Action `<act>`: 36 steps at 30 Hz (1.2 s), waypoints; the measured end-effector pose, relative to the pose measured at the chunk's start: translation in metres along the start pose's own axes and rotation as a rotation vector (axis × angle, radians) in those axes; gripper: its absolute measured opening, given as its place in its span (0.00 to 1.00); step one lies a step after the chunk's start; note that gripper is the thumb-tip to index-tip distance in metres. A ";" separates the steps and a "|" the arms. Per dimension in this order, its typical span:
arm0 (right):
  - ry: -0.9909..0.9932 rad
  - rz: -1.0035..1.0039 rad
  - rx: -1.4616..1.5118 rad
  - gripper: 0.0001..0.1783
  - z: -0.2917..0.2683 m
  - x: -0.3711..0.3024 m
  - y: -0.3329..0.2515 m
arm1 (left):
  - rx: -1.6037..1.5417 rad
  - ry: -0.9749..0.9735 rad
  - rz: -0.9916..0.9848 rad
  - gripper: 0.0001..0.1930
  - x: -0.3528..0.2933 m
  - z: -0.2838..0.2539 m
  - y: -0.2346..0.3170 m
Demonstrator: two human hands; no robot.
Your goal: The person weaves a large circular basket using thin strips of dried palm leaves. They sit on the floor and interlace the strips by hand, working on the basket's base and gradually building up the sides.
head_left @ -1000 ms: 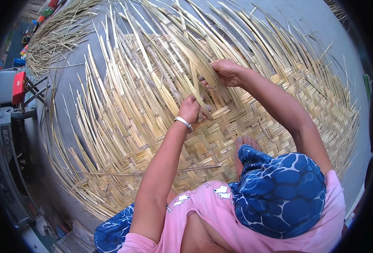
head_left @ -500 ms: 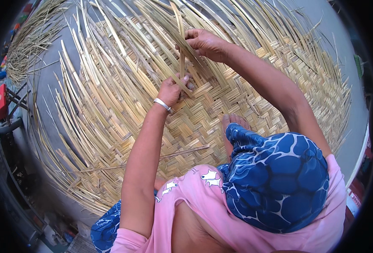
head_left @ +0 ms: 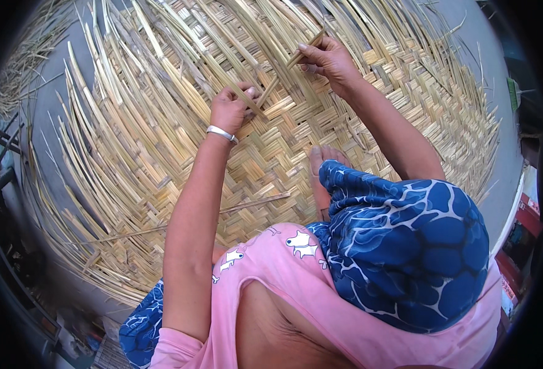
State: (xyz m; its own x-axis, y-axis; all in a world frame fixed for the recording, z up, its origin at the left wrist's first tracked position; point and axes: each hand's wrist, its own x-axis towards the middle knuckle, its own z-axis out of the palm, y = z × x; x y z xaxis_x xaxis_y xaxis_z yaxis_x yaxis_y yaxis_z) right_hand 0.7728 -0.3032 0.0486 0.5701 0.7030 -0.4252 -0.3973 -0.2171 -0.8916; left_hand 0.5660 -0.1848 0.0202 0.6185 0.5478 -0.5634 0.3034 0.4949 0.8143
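A large mat (head_left: 265, 175) of flat pale-yellow split strips lies before me, woven in a zigzag pattern near my body, with long loose strips (head_left: 154, 104) fanning out beyond. My left hand (head_left: 228, 111), with a silvery bracelet on its wrist, pinches a strip (head_left: 240, 93) at the edge of the weave. My right hand (head_left: 333, 64) grips a slanting strip (head_left: 305, 49) between thumb and fingers. A short length shows by my left fingertips; whether both are one strip passing beneath the strips between, I cannot tell.
My bare foot (head_left: 330, 155) rests on the mat. A thin loose strip (head_left: 256, 203) lies across the weave. Heaped strips (head_left: 31, 74) are on the grey floor at the far left. Dark equipment (head_left: 7, 246) stands along the left edge; red and white items (head_left: 523, 227) sit at right.
My right hand has moved right and slightly down, the strip in it now slanting. My left hand has shifted a little left and up. The whole view has shifted slightly.
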 end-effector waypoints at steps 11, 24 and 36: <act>0.186 0.054 -0.097 0.09 -0.011 -0.030 0.024 | 1.204 0.332 0.780 0.22 -0.048 0.020 -0.040; 0.236 0.056 -0.339 0.08 -0.028 -0.026 0.049 | 1.803 0.028 0.813 0.21 -0.045 0.014 -0.029; 0.224 -0.025 0.302 0.11 -0.132 -0.046 -0.040 | 1.344 -0.101 0.803 0.15 -0.012 0.093 0.022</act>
State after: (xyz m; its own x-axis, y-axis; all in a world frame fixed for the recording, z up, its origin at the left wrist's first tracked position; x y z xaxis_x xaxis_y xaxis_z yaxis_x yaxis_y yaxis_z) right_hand 0.8573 -0.4163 0.0830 0.7124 0.5327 -0.4569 -0.5563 0.0318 -0.8304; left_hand 0.6324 -0.2432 0.0578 0.9568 0.2893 0.0286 0.2479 -0.8632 0.4398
